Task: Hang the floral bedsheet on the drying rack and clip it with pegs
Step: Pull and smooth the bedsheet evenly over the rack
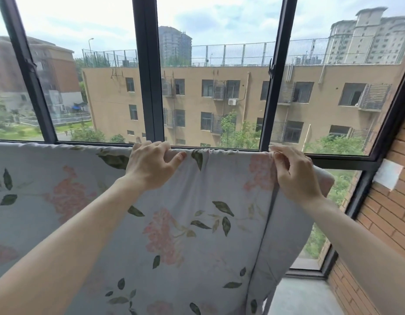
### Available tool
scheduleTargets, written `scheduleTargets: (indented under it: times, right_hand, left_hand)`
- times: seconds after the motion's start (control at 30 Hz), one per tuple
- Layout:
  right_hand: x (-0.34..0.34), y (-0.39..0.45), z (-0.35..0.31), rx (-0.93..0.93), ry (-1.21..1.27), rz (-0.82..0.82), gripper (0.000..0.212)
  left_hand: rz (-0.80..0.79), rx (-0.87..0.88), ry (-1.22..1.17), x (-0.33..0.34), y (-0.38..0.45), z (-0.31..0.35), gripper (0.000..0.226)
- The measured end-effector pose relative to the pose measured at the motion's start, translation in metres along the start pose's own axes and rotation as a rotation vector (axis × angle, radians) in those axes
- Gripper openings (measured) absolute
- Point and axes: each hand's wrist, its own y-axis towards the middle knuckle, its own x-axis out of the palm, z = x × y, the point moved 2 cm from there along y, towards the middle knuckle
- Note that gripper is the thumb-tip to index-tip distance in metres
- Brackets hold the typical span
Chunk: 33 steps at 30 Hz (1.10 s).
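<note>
Floral bedsheet (174,223) draped over hidden rack rail; left hand (149,164) grips the top fold, right hand (294,176) pinches the edge, likely to spread it flat.

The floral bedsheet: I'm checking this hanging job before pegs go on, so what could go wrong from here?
1. No pegs show anywhere, so only the left hand and right hand pin the floral bedsheet at its top fold; letting go may let it slide off.
2. The fold between the hands is bunched, so it could dry creased.
3. The sheet's right end droops loose past the right hand, and may drag the rest down.
</note>
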Motion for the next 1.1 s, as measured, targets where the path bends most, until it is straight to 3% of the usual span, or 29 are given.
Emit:
scheduleTargets:
  times: [0.1, 0.27, 0.5, 0.67, 0.83, 0.9, 1.03, 1.1]
  right_hand:
    - [-0.014, -0.017, 0.025, 0.117, -0.010, 0.038, 0.027]
    - [-0.027, -0.026, 0.051, 0.372, 0.107, 0.156, 0.010]
    - [-0.059, 0.014, 0.089, 0.339, -0.033, 0.191, 0.020]
    - [-0.075, 0.052, 0.125, 0.442, -0.114, 0.220, 0.040]
    - [-0.056, 0.047, 0.146, 0.576, -0.263, 0.003, 0.031]
    - [-0.048, 0.037, 0.146, 0.602, -0.174, 0.006, 0.034]
    - [-0.033, -0.032, 0.122, 0.658, 0.165, 0.248, 0.048]
    - [-0.019, -0.080, 0.113, 0.697, 0.259, 0.257, 0.046]
  left_hand:
    - [0.009, 0.003, -0.005, -0.002, -0.001, -0.001, 0.050]
    - [0.021, -0.002, 0.006, 0.000, 0.002, -0.006, 0.056]
    - [0.025, -0.006, 0.007, 0.002, 0.002, -0.003, 0.055]
    - [0.007, -0.011, -0.001, 0.001, 0.003, 0.005, 0.056]
    - [0.009, -0.014, -0.005, 0.003, 0.008, 0.015, 0.052]
    - [0.023, -0.021, -0.003, 0.002, 0.008, 0.014, 0.051]
    - [0.044, -0.016, 0.004, -0.002, 0.006, 0.001, 0.052]
    - [0.047, -0.010, 0.011, -0.003, 0.007, -0.003, 0.054]
